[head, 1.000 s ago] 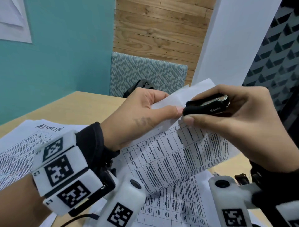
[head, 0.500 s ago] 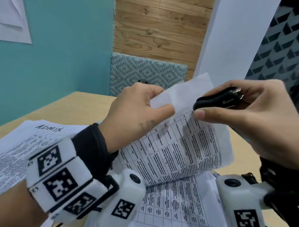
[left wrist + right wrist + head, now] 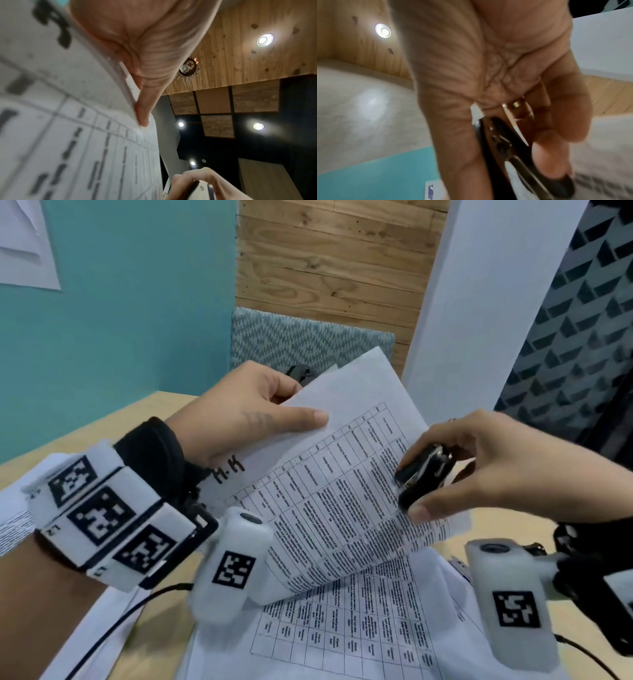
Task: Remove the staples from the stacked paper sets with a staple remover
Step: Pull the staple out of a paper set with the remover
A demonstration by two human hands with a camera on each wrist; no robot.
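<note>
My left hand (image 3: pixel 260 409) pinches the upper left edge of a printed paper set (image 3: pixel 342 484) and holds it tilted above the table; the thumb lies on the top sheet. In the left wrist view the thumb (image 3: pixel 145 108) presses the paper set (image 3: pixel 68 135) edge. My right hand (image 3: pixel 479 474) grips a black staple remover (image 3: pixel 423 477) between thumb and fingers, over the set's right side. The right wrist view shows the staple remover (image 3: pixel 513 155) held in the curled right hand (image 3: pixel 488 67). No staple is visible.
More printed sheets (image 3: pixel 342 635) lie on the wooden table (image 3: pixel 102 426) under the raised set, and another pile (image 3: pixel 13 522) sits at the left. A patterned chair back (image 3: pixel 308 337) stands behind the table. A black cable (image 3: pixel 113 625) runs across the near edge.
My right hand with the staple remover has moved down and right, away from the set's top corner. The left hand has lifted the paper set, showing the handwritten letters.
</note>
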